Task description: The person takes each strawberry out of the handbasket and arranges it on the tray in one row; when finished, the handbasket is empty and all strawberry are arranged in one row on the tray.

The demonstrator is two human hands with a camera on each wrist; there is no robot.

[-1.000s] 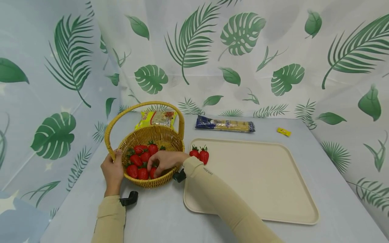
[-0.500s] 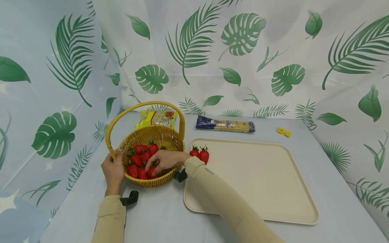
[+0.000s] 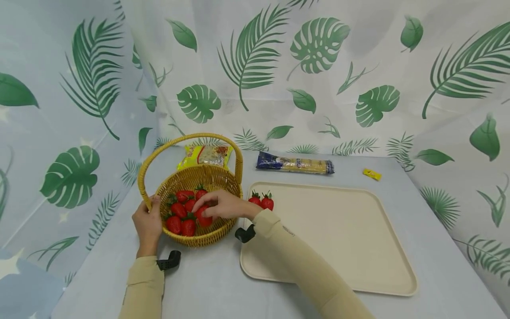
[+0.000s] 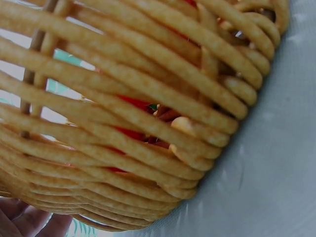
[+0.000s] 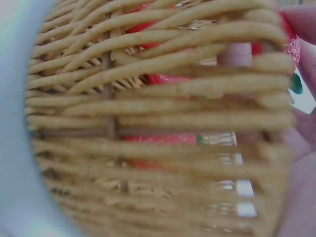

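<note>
In the head view my left hand (image 3: pixel 146 223) grips the left rim of a yellow wicker basket (image 3: pixel 199 241), at the foot of its tall handle. My right hand (image 3: pixel 229 206) is over the right part of the basket and pinches a red strawberry (image 3: pixel 205 218) between thumb and fingers. Several other strawberries (image 3: pixel 173 224) with green leaves lie in the basket. The right wrist view shows the held strawberry (image 5: pixel 292 47) at the rim, largely cut off by the frame edge. Woven basket wall (image 4: pixel 123 98) fills most of the left wrist view, my fingers (image 4: pixel 29 222) below it.
A beige tray (image 3: pixel 338 239) lies right of the basket, with strawberries (image 3: pixel 267 203) at its upper left corner, partly behind my right wrist. Behind stand a yellow food bag (image 3: pixel 207 156), a long blue-and-yellow pack (image 3: pixel 295 165) and a small yellow packet (image 3: pixel 372 174).
My right hand has risen a little and shifted right, lifting the strawberry from among the others. My left hand and the basket have stayed in place.
</note>
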